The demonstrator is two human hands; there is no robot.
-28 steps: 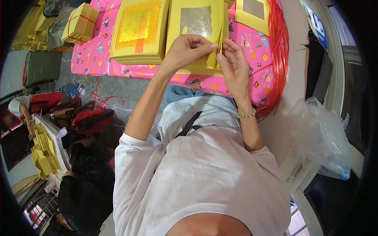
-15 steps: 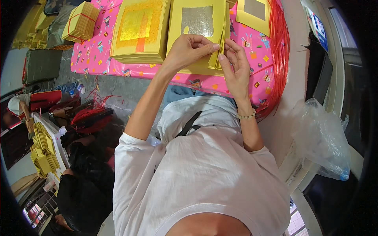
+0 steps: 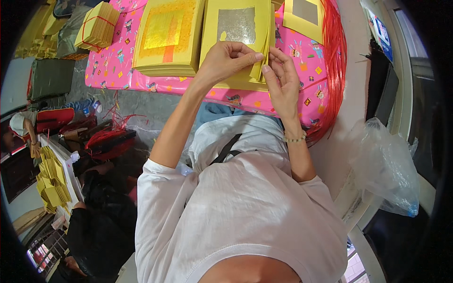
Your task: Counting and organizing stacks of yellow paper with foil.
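Note:
A stack of yellow paper sheets (image 3: 213,47) with a silver square on top lies before me on the pink patterned table cover (image 3: 122,52). My left hand (image 3: 229,61) rests over its near right part, thumb and forefinger closed at the edges of a few lifted sheets. At that same right edge, my right hand (image 3: 284,82) has its fingers apart and loosely bent, the thumb tip touching or very close to the sheets. To the left stands a second yellow stack (image 3: 188,52) with a gold square and an orange band.
A yellow sheet with a grey square (image 3: 304,32) lies right of the stacks, beside long red strings (image 3: 334,80). A bundle tied in red (image 3: 96,27) sits far left. A clear plastic bag (image 3: 384,165) is at right. At lower left, another person works near folded yellow papers (image 3: 53,181).
My hands and the stacks stay almost where they were. At far left, the other person's arm has shifted slightly.

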